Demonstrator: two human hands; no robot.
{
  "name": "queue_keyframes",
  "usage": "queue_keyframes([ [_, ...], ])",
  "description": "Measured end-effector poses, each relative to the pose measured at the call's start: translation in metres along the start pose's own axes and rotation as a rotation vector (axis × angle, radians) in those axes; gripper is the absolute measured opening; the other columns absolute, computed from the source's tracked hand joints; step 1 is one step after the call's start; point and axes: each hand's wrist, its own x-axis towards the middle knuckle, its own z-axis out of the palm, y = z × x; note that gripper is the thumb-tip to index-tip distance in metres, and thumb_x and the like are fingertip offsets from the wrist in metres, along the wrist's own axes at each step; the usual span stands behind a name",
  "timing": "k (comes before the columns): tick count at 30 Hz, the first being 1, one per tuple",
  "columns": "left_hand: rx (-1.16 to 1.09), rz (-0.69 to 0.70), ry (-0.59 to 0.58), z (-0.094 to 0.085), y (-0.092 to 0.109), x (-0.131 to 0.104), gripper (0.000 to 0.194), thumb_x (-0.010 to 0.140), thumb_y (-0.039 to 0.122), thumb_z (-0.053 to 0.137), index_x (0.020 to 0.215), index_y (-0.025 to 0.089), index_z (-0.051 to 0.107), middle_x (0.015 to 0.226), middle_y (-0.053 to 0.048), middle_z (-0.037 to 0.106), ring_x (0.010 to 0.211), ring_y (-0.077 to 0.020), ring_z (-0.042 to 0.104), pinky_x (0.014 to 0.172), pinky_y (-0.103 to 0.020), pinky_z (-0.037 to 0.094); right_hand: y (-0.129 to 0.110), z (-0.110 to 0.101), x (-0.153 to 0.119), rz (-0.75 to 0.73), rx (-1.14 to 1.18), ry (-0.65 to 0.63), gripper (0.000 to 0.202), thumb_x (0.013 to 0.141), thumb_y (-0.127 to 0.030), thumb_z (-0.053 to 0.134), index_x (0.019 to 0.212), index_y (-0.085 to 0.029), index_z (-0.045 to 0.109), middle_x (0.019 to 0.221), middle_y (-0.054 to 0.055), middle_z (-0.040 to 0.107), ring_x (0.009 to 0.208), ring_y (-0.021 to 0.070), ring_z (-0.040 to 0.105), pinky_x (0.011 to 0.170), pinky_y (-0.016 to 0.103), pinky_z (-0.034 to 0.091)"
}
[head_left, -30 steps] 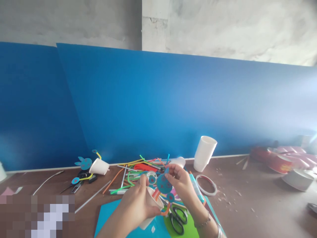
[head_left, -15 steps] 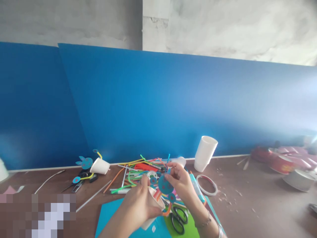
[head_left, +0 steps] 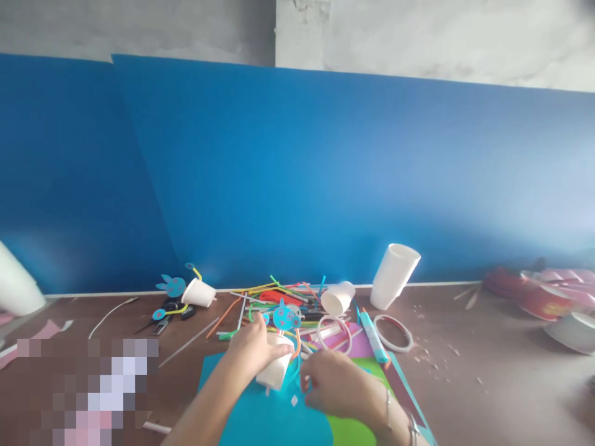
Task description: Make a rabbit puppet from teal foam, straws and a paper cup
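Note:
My left hand (head_left: 251, 348) is wrapped round a white paper cup (head_left: 275, 371), tilted, with a thin straw end poking out of its base. A blue paper animal head with ears (head_left: 284, 317) stands above the cup's mouth. Beside it, a small blue disc (head_left: 296, 322) sits on an orange bent straw (head_left: 298, 342). My right hand (head_left: 328, 383) is just right of the cup, apart from it, with the fingers curled in. Whatever those fingers hold, if anything, is hidden. Blue paper (head_left: 260, 421) and green paper (head_left: 351, 430) lie under both hands.
A heap of coloured straws (head_left: 260, 288), a tape ring (head_left: 334, 335) and a paper cup (head_left: 338, 298) lie behind my hands. At left rests a similar cup figure (head_left: 199, 292). Stacked cups (head_left: 395, 276) lean right, near another ring (head_left: 393, 333). A blue board (head_left: 297, 173) stands behind.
My right hand has left the blue head and moved down, its fingers curling. The cup has been turned more upright, its head now above the rim. The black scissors are out of sight. The view has tipped down.

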Motion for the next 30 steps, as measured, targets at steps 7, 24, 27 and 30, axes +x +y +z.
queue_keyframes([
  [7, 0.086, 0.037, -0.023, -0.012, 0.0, -0.007, 0.046, 0.062, 0.053, 0.063, 0.09, 0.017, 0.057, 0.096, -0.023, 0.068, 0.097, -0.0413, 0.061, 0.075, -0.04, 0.044, -0.038, 0.034, 0.01, -0.023, -0.411, -0.352, 0.034, 0.049, 0.001, 0.061, 0.073, -0.019, 0.074, 0.075, 0.01, 0.074, 0.072, 0.0269, 0.069, 0.064, 0.031, 0.05],
  [24, -1.029, 0.127, -0.07, 0.006, 0.032, -0.009, 0.031, 0.068, 0.046, 0.068, 0.074, 0.016, 0.059, 0.057, 0.004, 0.055, 0.047, -0.0104, 0.051, 0.046, -0.021, 0.041, 0.005, -0.019, 0.03, -0.045, 0.889, 0.408, 0.018, 0.075, -0.035, 0.061, 0.075, -0.017, 0.061, 0.062, 0.001, 0.062, 0.054, 0.0133, 0.056, 0.051, 0.024, 0.041],
  [27, -1.15, 0.036, -0.042, 0.011, 0.031, -0.006, 0.03, 0.068, 0.044, 0.067, 0.068, 0.019, 0.052, 0.052, 0.007, 0.052, 0.039, -0.0088, 0.048, 0.04, -0.02, 0.037, 0.018, -0.025, 0.027, -0.01, 0.611, 0.41, 0.022, 0.084, -0.035, 0.05, 0.081, -0.018, 0.064, 0.066, 0.003, 0.066, 0.059, 0.0154, 0.059, 0.052, 0.025, 0.043],
  [30, -1.224, 0.029, -0.018, 0.009, 0.029, -0.002, 0.028, 0.067, 0.041, 0.066, 0.069, 0.019, 0.049, 0.066, 0.002, 0.062, 0.051, -0.0115, 0.058, 0.044, -0.02, 0.041, 0.038, -0.025, 0.024, 0.17, 0.04, 0.365, 0.015, 0.076, -0.021, 0.054, 0.066, -0.019, 0.065, 0.061, 0.004, 0.064, 0.059, 0.017, 0.058, 0.052, 0.026, 0.038],
])
